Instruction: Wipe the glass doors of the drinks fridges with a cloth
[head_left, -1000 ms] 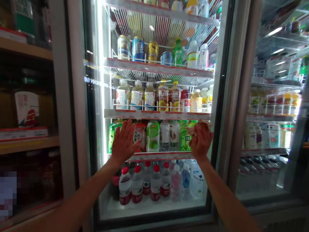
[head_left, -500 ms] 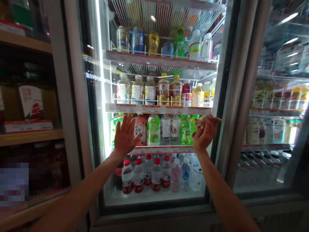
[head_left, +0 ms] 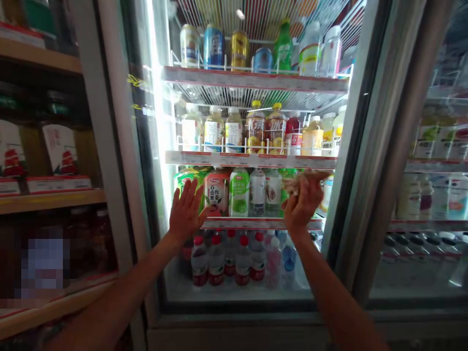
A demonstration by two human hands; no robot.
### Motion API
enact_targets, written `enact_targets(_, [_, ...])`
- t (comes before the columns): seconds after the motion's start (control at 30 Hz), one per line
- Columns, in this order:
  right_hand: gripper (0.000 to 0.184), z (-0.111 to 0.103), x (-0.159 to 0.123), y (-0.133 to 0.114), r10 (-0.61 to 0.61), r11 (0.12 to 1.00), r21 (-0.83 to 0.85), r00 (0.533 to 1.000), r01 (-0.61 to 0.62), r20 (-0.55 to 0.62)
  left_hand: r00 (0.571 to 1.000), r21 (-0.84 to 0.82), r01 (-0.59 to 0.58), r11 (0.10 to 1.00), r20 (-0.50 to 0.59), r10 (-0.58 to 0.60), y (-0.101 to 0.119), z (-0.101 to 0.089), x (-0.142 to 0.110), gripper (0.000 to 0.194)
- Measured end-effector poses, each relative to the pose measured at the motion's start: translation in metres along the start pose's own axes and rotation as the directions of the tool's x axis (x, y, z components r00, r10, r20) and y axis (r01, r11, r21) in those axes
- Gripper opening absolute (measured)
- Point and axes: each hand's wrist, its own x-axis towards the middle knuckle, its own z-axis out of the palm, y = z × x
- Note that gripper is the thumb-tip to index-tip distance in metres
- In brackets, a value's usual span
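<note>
My left hand (head_left: 185, 210) is open, palm forward and fingers spread, in front of the glass door of a lit drinks cooler. It covers part of a green bottle (head_left: 188, 174), beside a red tea bottle (head_left: 216, 195). Whether the palm touches the glass I cannot tell. My right hand (head_left: 303, 204) is closed on a crumpled, light brownish cloth (head_left: 318, 176), raised in front of the door's right part. The cloth and fingers hide some bottles behind them. Between my hands stand a green-labelled bottle (head_left: 239, 195) and clear bottles (head_left: 258, 195).
Upper shelves hold cans (head_left: 214, 46) and tea bottles (head_left: 256, 126); red-capped bottles (head_left: 243, 263) stand at the bottom. A metal door frame (head_left: 387, 146) rises on the right, with another cooler beyond. On the left, wooden shelves (head_left: 54, 196) carry large dark bottles (head_left: 60, 141).
The view has shifted slightly, with the cooler appearing a little larger. My right hand with the cloth has moved a little left across the door; my left hand stays open in nearly the same place.
</note>
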Motion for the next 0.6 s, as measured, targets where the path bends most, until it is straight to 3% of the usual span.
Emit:
enact_targets(0.07, [0.043,0.002,-0.009,-0.028,-0.203,0.972,0.143,0.973,0.187,0.109,1.000,0.008,0.000,1.000,0.008,0.000,0.001,0.000,0.001,0.071])
enact_targets(0.13, [0.035,-0.007,-0.011,-0.050,-0.298,0.922,0.307,0.937,0.235,0.180,1.000,0.021,0.002,1.000,0.015,-0.002,0.001,0.000,0.001,0.070])
enact_targets(0.2, [0.032,-0.021,0.000,-0.051,-0.104,0.916,0.400,0.959,-0.010,0.262,1.000,0.033,0.004,0.999,0.024,-0.004,0.002,0.000,0.001,0.070])
enact_targets(0.27, [0.034,-0.031,0.022,-0.031,0.206,0.890,0.337,0.930,-0.307,0.304,0.999,0.042,0.007,0.999,0.032,-0.008,0.003,0.001,0.000,0.069])
enact_targets(0.3, [0.034,-0.031,0.035,-0.017,0.300,0.890,0.266,0.914,-0.371,0.273,0.999,0.046,0.007,0.999,0.037,-0.009,0.003,0.001,0.000,0.069])
enact_targets(0.33, [0.034,-0.029,0.046,-0.002,0.321,0.913,0.190,0.922,-0.362,0.216,0.999,0.051,0.008,0.999,0.040,-0.011,0.004,0.001,0.000,0.068])
enact_targets(0.4, [0.026,-0.014,0.061,0.022,0.202,0.976,0.075,0.977,-0.206,0.065,0.999,0.063,0.009,0.998,0.049,-0.012,0.005,0.001,0.000,0.067])
enact_targets(0.5, [0.024,0.010,0.053,0.023,-0.005,0.997,0.080,0.998,0.010,-0.064,0.998,0.076,0.009,0.997,0.063,-0.014,0.006,0.000,0.000,0.066])
enact_targets(0.53, [0.027,0.014,0.043,0.016,-0.059,0.993,0.103,0.997,0.065,-0.055,0.998,0.077,0.010,0.997,0.067,-0.015,0.006,0.000,0.000,0.065])
enact_targets(0.6, [0.035,0.012,0.021,-0.001,-0.166,0.978,0.146,0.982,0.152,0.089,0.996,0.081,0.017,0.997,0.081,-0.023,0.006,-0.001,0.000,0.064])
